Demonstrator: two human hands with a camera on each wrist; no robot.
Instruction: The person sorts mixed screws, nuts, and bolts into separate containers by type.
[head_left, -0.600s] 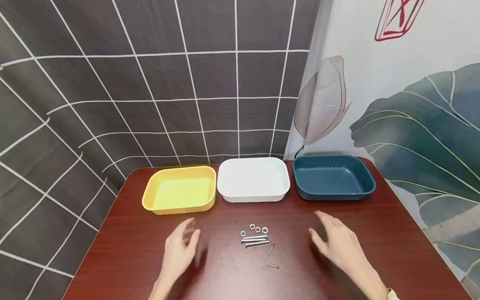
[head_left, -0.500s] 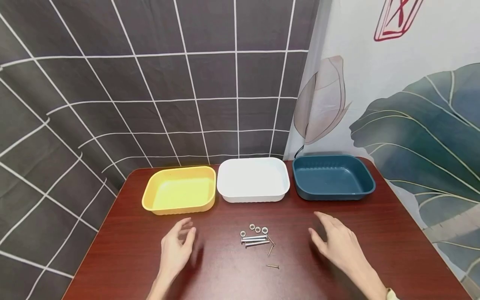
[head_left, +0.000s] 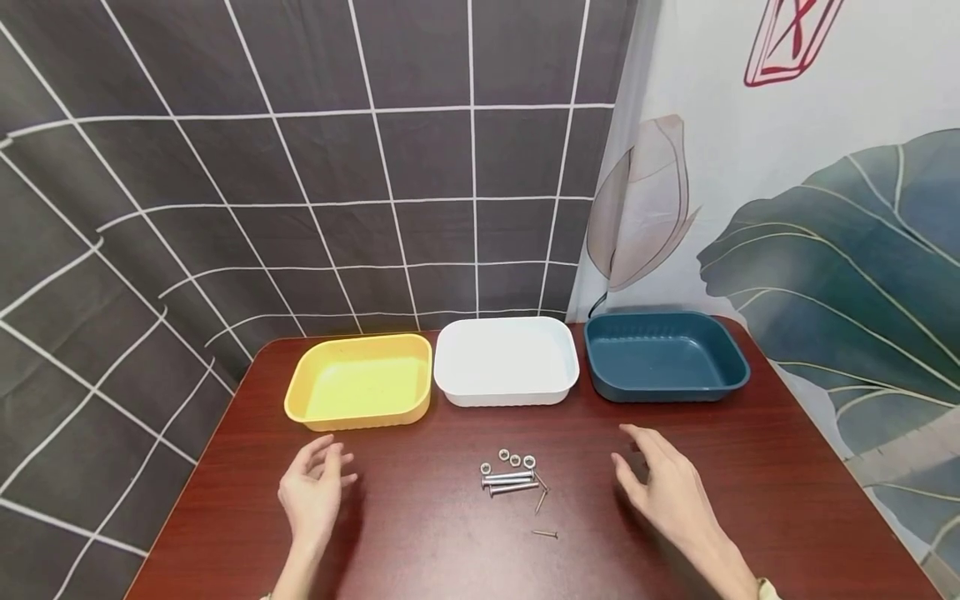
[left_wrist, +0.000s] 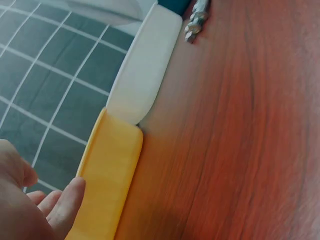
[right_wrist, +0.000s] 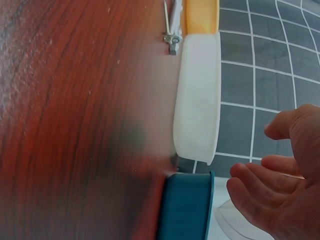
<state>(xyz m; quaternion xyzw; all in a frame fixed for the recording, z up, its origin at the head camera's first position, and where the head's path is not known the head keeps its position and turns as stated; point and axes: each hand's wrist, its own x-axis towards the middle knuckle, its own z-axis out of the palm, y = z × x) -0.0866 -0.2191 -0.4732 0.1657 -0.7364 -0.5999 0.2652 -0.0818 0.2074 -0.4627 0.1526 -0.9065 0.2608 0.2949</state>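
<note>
My left hand [head_left: 311, 493] hovers over the table's left side, just in front of the yellow tray [head_left: 300, 404], its fingers loosely bent and holding nothing. On the right, my right hand [head_left: 667, 492] is held in front of the dark blue tray [head_left: 667, 393], fingers relaxed and thumb apart, also holding nothing. Between the hands lie several hex nuts [head_left: 529, 462] in a loose group. Just below them are long bolts [head_left: 513, 488], lying side by side. Thin screws [head_left: 542, 500] lie at their right end, and one separate screw [head_left: 545, 533] lies nearer to me.
A white tray [head_left: 507, 398] stands between the yellow and blue ones, along the back edge of the dark red wooden table [head_left: 450, 550]. Behind the table hang a grey grid-patterned cloth [head_left: 435, 158] and a white cloth with leaf prints [head_left: 847, 250].
My left hand has moved left, away from the nuts and bolts, and its fingers have bent a little more. My right hand has shifted slightly left. The hardware and trays stay put.
</note>
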